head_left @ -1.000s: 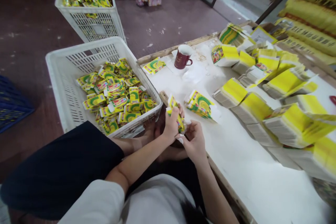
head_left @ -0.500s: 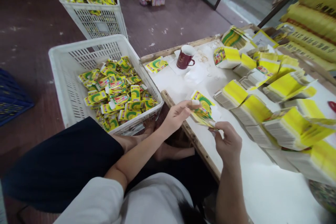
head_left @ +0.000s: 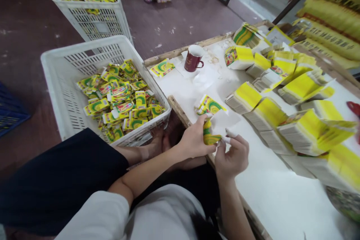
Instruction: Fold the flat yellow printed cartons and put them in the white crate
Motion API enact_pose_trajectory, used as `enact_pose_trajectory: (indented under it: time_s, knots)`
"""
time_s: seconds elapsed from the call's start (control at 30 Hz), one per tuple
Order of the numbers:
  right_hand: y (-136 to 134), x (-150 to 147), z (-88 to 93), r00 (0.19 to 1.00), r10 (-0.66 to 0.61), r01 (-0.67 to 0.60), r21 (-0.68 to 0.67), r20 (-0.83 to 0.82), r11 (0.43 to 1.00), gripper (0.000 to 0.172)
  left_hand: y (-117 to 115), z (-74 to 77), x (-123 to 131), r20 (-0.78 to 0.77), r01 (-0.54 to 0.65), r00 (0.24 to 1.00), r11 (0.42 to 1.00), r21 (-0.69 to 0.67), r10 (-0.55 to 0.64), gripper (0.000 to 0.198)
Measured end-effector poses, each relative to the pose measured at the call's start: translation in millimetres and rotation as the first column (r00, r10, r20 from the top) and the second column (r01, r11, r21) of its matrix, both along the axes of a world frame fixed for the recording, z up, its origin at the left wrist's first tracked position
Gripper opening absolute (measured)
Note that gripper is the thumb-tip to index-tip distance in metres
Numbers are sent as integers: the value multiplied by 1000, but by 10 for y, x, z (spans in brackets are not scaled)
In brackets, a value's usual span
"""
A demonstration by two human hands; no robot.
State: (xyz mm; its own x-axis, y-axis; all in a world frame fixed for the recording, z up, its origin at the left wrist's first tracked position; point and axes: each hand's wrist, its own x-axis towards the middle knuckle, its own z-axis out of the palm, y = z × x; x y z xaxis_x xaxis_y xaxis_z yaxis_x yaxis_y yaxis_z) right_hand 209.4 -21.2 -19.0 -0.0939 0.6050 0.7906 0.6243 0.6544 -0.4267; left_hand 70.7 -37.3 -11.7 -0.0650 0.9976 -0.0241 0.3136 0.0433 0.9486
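A: What has been changed in the last half second?

B: The hands have been brought closer together. A yellow-and-green printed carton (head_left: 209, 135), seen then as a thin, flat piece near the right fingertips, is now clasped in the left hand (head_left: 194, 138), its printed side bent.

A: And the right hand (head_left: 233, 155)?

B: It is set at the carton's lower right edge, fingers drawn in towards the thumb. Whether a flap is pinched there cannot be told.

A: Where is the carton being held?

B: Over the near edge of the white-topped table (head_left: 275, 195), just in front of the small stack of printed cartons (head_left: 209, 105). The white plastic crate (head_left: 50, 82), part-filled with small cartons, is touched by neither hand.

A: What is meant by that for the work?

B: The picking-up seems to be finished; shaping of the carton appears to be under way.
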Motion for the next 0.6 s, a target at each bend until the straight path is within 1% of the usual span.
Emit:
enact_pose_trajectory:
  time_s: [0.1, 0.17, 0.27, 0.33, 0.37, 0.4, 0.47, 0.53, 0.6]
  knots:
    - [-141, -73, -109, 992, 39, -54, -120, -120, 991, 24, -11, -43, 12, 12, -74, 997, 996, 45, 73, 92]
    - [-166, -71, -131, 983, 59, -88, -160, -175, 983, 28, -11, -69, -4, -5, -94, 995, 989, 113, 95, 86]
    - [-116, -17, -81, 967, 54, -115, -234, -251, 965, 31, 6, -111, -23, -98, -97, 987, 964, 246, 124, 79]
    - [-60, 25, -4, 942, 24, -133, -308, -334, 942, 33, 24, -140, -20, -195, -94, 966, 930, 357, 172, 75]
    - [-33, 43, 41, 929, 10, -148, -345, -371, 927, 34, 32, -152, -16, -249, -90, 946, 902, 421, 210, 72]
    - [-9, 57, 86, 920, 6, -170, -387, -391, 906, 34, 39, -162, -10, -303, -79, 919, 869, 488, 253, 68]
    - [28, 74, 166, 930, 22, -217, -500, -366, 838, 27, 48, -170, -1, -393, -40, 853, 794, 607, 343, 56]
    - [55, 70, 212, 943, 44, -251, -622, -329, 741, 25, 46, -164, 3, -442, -5, 793, 730, 684, 420, 44]
    - [80, 48, 216, 923, 22, -305, -698, -383, 649, 24, 36, -151, 2, -455, 10, 759, 690, 724, 466, 37]
